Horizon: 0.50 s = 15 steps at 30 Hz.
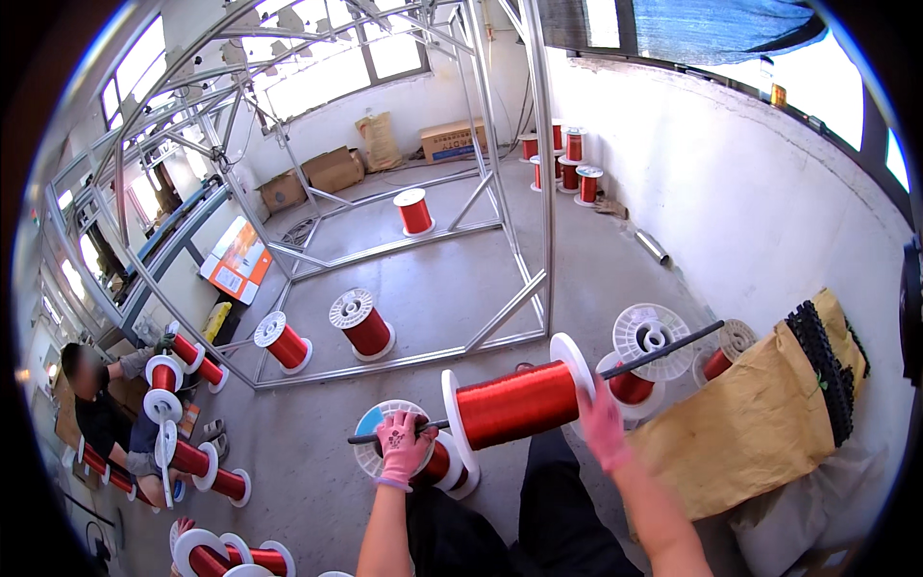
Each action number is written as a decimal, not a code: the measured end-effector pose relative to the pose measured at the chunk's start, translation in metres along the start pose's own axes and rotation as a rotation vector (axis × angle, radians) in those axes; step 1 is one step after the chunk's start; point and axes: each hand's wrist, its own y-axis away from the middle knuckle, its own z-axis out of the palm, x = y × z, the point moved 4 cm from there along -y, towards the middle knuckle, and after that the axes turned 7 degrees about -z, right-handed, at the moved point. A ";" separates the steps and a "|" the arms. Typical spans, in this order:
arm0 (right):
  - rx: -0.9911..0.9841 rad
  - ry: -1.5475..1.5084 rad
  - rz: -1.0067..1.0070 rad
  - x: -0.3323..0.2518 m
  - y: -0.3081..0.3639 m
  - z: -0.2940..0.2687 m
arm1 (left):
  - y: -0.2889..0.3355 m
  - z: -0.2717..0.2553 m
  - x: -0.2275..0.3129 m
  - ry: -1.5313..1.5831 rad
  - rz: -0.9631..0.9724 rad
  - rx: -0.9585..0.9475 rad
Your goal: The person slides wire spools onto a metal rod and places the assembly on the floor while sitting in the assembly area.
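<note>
A large spool of red wire [516, 405] with white flanges is threaded on a black rod [670, 350] above my legs. My left hand [402, 444], in a pink glove, is closed round the rod just left of the spool. Against the outer side of the right flange is my right hand [606, 428], also pink-gloved; it is blurred and its fingers are partly hidden. Below my left hand stands another red spool [437, 464]. Behind the rod's right end stands a spool with a wide white flange [654, 332].
A metal frame [404, 362] rises ahead, with red spools [367, 327] on the floor inside. At left a person [96, 404] sits among several spools. A tan sack [740, 413] lies at my right by the white wall. More spools [569, 175] are stacked at the far wall.
</note>
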 end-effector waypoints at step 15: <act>-0.874 0.535 0.720 0.216 0.266 -0.042 | -0.005 0.003 0.011 0.031 0.030 -0.003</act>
